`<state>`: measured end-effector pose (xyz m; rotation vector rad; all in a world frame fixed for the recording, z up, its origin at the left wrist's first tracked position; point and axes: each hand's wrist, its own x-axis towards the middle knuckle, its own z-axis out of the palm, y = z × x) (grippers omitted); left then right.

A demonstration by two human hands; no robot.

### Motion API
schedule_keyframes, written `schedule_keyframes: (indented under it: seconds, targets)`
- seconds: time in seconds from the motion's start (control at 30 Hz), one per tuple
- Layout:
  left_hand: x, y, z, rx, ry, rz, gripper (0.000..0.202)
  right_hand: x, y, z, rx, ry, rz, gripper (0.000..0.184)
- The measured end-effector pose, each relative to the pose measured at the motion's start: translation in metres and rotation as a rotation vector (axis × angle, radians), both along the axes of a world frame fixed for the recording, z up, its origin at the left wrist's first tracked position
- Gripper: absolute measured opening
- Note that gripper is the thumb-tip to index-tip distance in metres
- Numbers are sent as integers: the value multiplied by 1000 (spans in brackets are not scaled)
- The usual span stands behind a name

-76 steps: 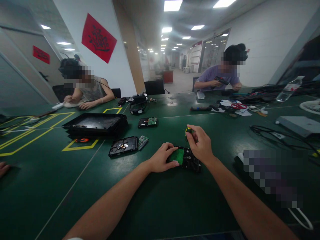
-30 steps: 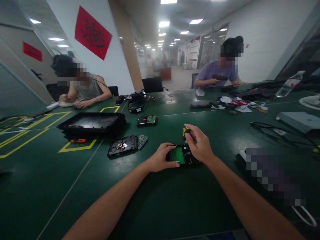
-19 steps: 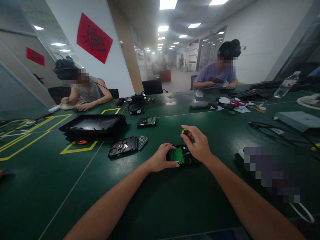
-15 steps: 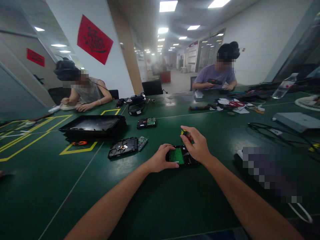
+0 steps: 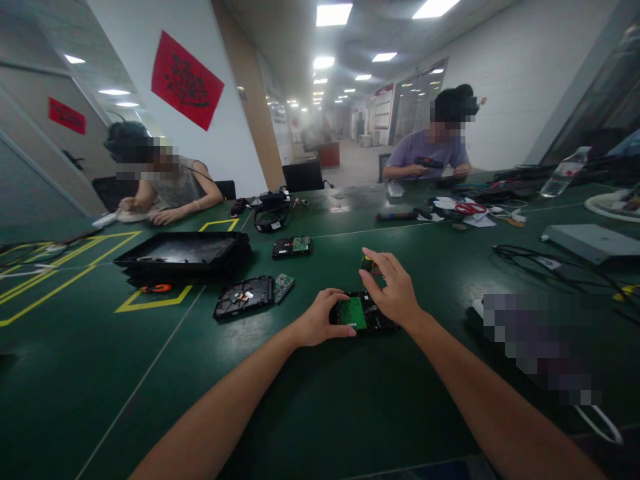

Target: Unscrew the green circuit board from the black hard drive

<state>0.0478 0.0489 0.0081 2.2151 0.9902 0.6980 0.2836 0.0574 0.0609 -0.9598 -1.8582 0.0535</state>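
Note:
A hard drive (image 5: 374,308) lies flat on the table in front of me, its green circuit board (image 5: 353,312) facing up. My left hand (image 5: 327,317) is closed round the drive's left end, thumb on the near edge and fingers on the far one. Over the drive's right part, my right hand (image 5: 393,283) pinches the dark and yellow handle of a screwdriver (image 5: 367,263) between thumb and fingertips. The handle stands roughly upright. The hand hides the shaft, so I cannot see where its tip touches.
To the left lie another hard drive (image 5: 244,297), a loose circuit board (image 5: 284,287) and a black tray (image 5: 183,250). A further drive (image 5: 293,247) sits beyond. On the right are a grey box (image 5: 593,241), cables (image 5: 525,260) and a bottle (image 5: 565,173). Two people sit across the table.
The screwdriver handle has turned in my right fingers, with its dark side now showing more. My left hand and the hard drive stay put; the view has shifted slightly.

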Motion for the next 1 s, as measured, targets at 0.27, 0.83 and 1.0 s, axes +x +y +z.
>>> schedule_keyframes:
  seconds: [0.27,0.83,1.0]
  targets:
    - [-1,1,0,-1,14,-4,82,-1,1,-3,20,17,-21,43]
    - [0,1,3,-33,15,12,82,-2,1,-5,7,-39,18,48]
    - [0,2,0,0,22,5,83,-3,1,-8,-21,20,25,51]
